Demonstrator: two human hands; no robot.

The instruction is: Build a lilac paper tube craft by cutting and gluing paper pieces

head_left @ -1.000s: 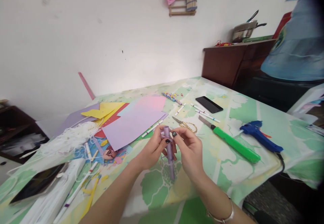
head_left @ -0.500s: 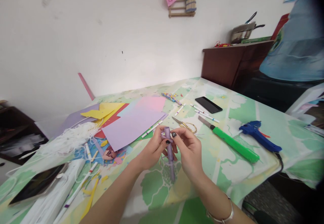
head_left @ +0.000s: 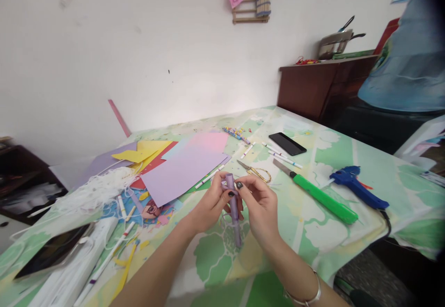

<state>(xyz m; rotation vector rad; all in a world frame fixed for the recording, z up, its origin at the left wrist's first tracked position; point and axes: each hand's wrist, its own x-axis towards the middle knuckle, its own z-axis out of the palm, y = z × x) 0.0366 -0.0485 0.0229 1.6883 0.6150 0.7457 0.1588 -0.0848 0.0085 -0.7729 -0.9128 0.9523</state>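
Note:
A slim rolled purple paper tube (head_left: 235,226) stands nearly upright between my hands, above the front of the table. My left hand (head_left: 212,205) is closed around its upper part, with the thumb across a narrow purple paper strip near the top. From the other side, my right hand (head_left: 260,205) pinches at the strip's end beside the tube; the fingertips partly hide it. Just beyond the hands lie gold-handled scissors (head_left: 255,172) and a sheet of light purple paper (head_left: 181,182).
To the right are a green utility knife (head_left: 323,198) with its blade out, a blue glue gun (head_left: 358,187) and a black phone (head_left: 287,144). Several markers (head_left: 285,159) lie behind. White string (head_left: 104,186), another phone (head_left: 52,251) and a white power strip (head_left: 76,260) fill the left.
Both hands keep the same hold on the purple paper tube. The whole view has shifted very slightly; nothing else visibly moved.

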